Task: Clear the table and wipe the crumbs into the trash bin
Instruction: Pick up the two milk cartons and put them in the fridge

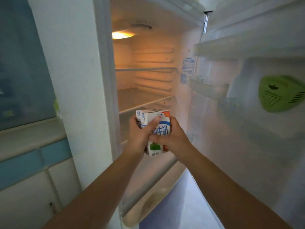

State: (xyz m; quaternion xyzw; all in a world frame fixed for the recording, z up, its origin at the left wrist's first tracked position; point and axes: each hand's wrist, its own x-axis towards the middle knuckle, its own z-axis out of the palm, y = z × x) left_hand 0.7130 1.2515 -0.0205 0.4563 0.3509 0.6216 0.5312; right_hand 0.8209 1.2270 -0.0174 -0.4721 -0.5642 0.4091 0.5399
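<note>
Both hands, left point(140, 138) and right point(171, 139), clasped around milk cartons point(154, 128) before open, lit fridge point(148, 71).

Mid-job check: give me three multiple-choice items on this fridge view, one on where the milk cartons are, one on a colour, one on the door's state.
1. Where are the milk cartons?
A. On the top shelf
B. Held in both hands in front of the open fridge
C. In a door rack

2. What colour is the deodoriser on the door's inside?
A. Green
B. Red
C. Black

3. What state is the fridge door in?
A. Shut
B. Open
C. Removed

Answers:
1. B, as the left hand and right hand clasp the cartons ahead of the shelves.
2. A, its vented plastic shell is bright green.
3. B, the lit interior and the door racks both show.
</note>
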